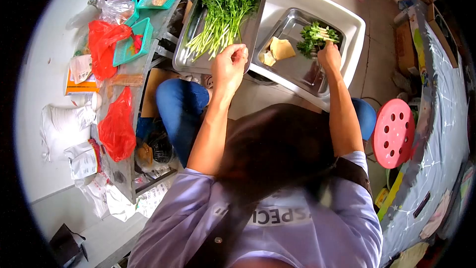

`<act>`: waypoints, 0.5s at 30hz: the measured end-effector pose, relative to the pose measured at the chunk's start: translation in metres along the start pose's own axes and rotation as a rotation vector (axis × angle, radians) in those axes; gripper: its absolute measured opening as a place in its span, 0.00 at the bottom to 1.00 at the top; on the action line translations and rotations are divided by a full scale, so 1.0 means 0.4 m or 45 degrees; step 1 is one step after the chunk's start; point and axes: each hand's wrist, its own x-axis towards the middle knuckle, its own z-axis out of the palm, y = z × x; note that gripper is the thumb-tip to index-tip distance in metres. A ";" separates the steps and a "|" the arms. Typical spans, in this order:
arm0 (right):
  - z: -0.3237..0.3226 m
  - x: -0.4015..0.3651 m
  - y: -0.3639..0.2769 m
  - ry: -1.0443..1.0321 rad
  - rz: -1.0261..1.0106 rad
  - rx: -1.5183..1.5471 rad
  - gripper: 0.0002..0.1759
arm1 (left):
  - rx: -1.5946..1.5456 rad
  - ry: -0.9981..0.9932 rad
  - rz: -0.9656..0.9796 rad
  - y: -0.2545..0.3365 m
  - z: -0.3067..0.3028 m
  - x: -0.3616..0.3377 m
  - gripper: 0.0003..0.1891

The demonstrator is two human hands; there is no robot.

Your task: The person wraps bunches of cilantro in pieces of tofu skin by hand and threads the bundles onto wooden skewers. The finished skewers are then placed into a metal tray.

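My left hand [230,62] is closed in a pinch over the near right corner of a metal tray [181,64]; whatever it may hold is too small to make out. In that tray lies a large bunch of leafy green herbs [223,12] with long pale stems, leaves toward the far side. My right hand [329,57] is closed at the stem ends of a smaller bunch of leafy greens [311,38], its fingertips partly hidden. That bunch rests in a second metal tray [302,77], beside pale yellow chunks [281,48] of a vegetable I cannot identify.
The second tray sits inside a white plastic basin [358,27]. At left, a shelf carries teal baskets [145,39], red plastic bags [118,126] and packets. A pink round stool [393,133] stands at right, beside a surface draped in grey cloth [436,134].
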 end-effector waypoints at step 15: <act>-0.060 -0.064 -0.107 0.042 -0.422 0.067 0.19 | 0.491 0.415 0.109 -0.106 -0.136 0.153 0.14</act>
